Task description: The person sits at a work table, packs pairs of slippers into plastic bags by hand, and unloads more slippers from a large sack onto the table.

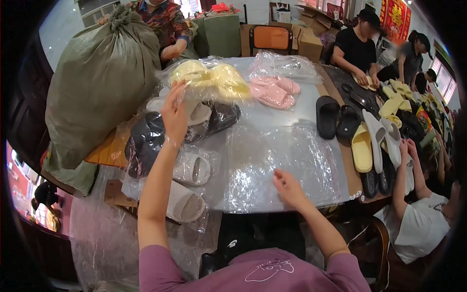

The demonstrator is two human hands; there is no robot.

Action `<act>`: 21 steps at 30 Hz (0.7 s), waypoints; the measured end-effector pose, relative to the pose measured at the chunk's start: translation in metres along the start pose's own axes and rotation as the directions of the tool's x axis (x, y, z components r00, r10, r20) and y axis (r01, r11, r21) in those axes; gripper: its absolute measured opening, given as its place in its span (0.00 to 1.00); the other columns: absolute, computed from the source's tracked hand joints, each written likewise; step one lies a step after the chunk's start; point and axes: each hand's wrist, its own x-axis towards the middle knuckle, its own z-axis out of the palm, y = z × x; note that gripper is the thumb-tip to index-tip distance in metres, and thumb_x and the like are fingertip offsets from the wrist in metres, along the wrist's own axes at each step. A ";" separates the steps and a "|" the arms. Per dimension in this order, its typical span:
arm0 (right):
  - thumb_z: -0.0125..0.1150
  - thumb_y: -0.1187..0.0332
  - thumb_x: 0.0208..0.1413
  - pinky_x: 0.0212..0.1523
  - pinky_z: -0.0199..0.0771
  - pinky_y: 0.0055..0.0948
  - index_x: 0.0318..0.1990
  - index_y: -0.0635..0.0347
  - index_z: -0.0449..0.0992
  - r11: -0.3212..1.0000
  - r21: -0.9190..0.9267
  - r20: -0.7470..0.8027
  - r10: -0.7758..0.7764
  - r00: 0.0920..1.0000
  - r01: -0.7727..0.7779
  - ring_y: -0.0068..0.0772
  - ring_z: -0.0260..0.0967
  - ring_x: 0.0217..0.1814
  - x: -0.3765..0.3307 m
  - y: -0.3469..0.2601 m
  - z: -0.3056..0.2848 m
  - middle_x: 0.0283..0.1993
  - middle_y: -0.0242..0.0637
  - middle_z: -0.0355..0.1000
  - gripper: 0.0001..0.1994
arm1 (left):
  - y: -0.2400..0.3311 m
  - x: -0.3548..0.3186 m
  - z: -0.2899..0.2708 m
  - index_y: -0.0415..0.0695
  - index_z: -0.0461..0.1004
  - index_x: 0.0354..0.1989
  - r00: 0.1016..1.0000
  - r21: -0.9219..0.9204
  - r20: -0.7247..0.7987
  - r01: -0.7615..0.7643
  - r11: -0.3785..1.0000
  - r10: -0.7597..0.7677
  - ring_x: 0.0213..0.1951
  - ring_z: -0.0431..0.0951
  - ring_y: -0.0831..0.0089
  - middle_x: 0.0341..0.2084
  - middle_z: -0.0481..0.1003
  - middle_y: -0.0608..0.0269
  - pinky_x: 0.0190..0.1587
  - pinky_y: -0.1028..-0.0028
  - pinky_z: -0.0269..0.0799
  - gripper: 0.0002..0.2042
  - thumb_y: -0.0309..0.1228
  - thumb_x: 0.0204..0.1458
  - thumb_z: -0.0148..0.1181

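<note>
Left hand [173,113] pinches the bagged yellow slippers [210,80] by the plastic, lifting them; right hand [288,187], fingers loose and holding nothing, flattens the clear bag [277,163] below.

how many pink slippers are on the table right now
2. The pink slippers lie side by side inside a clear bag at the table's far middle, right of the bagged yellow slippers. More could be hidden under other bags.

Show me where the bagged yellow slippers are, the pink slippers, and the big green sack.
Bagged yellow slippers [214,78], head view, on the yellow upper under the plastic.
Pink slippers [275,92], head view, on the nearer slipper's strap.
Big green sack [99,82], head view, on its bulging side.
</note>
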 end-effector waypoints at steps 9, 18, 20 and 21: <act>0.46 0.51 0.58 0.57 0.63 0.36 0.59 0.63 0.55 0.119 0.983 0.137 0.019 0.990 -0.138 0.39 0.63 0.56 0.031 -0.015 -0.002 0.56 0.44 0.63 0.29 | 0.064 -0.103 -0.016 0.35 0.75 0.37 0.867 -0.595 0.484 0.422 0.684 -0.114 0.61 0.57 0.58 0.51 0.67 0.50 0.61 0.62 0.53 0.10 0.27 0.54 0.50; 0.48 0.59 0.60 0.53 0.66 0.35 0.57 0.62 0.59 0.188 0.982 0.007 0.150 0.989 -0.035 0.35 0.66 0.54 -0.051 -0.012 -0.037 0.54 0.45 0.65 0.22 | -0.036 -0.105 0.046 0.37 0.58 0.54 0.274 -0.361 0.667 0.932 0.020 -0.693 0.50 0.68 0.61 0.47 0.66 0.50 0.48 0.67 0.68 0.29 0.51 0.55 0.47; 0.49 0.59 0.59 0.43 0.72 0.30 0.54 0.62 0.65 0.610 0.616 0.419 0.282 0.863 -0.498 0.34 0.71 0.45 -0.068 0.012 -0.060 0.46 0.45 0.70 0.19 | -0.062 -0.134 0.029 0.37 0.58 0.54 0.137 -0.209 0.717 0.978 -0.024 -0.683 0.44 0.71 0.61 0.42 0.68 0.53 0.44 0.66 0.70 0.28 0.49 0.55 0.48; 0.51 0.63 0.58 0.37 0.74 0.27 0.43 0.64 0.73 0.836 0.357 0.265 0.337 0.903 -0.417 0.30 0.73 0.34 -0.079 0.008 -0.073 0.35 0.39 0.74 0.13 | -0.046 -0.147 0.034 0.38 0.61 0.52 0.165 -0.156 0.591 0.984 0.089 -0.790 0.40 0.72 0.64 0.39 0.70 0.56 0.40 0.69 0.71 0.25 0.47 0.56 0.48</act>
